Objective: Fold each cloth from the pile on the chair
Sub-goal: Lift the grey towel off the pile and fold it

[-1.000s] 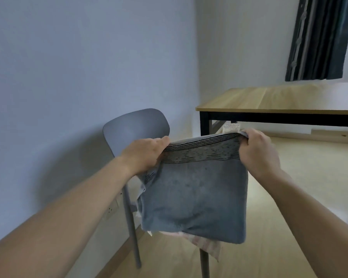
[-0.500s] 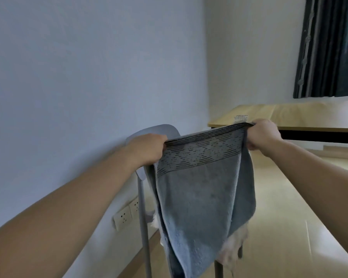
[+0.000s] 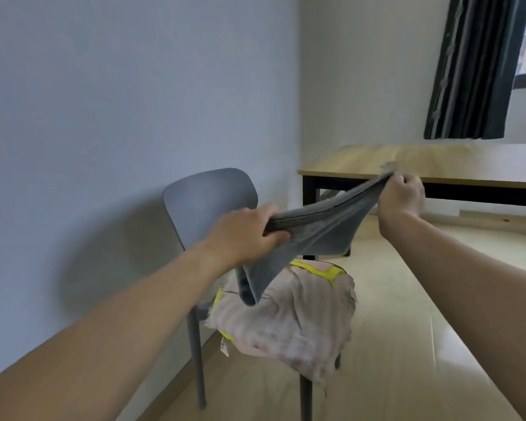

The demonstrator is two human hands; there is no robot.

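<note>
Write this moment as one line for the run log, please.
left hand: grips grey towel | right hand: grips towel's other end | towel: held above chair | pink cloth: unfolded on seat

We see a grey-blue towel [image 3: 313, 235] with a dark striped band at its edge, a pale pink striped cloth [image 3: 289, 317] trimmed in yellow on the grey chair [image 3: 207, 199], and a light wood table [image 3: 438, 162] with black legs.
</note>
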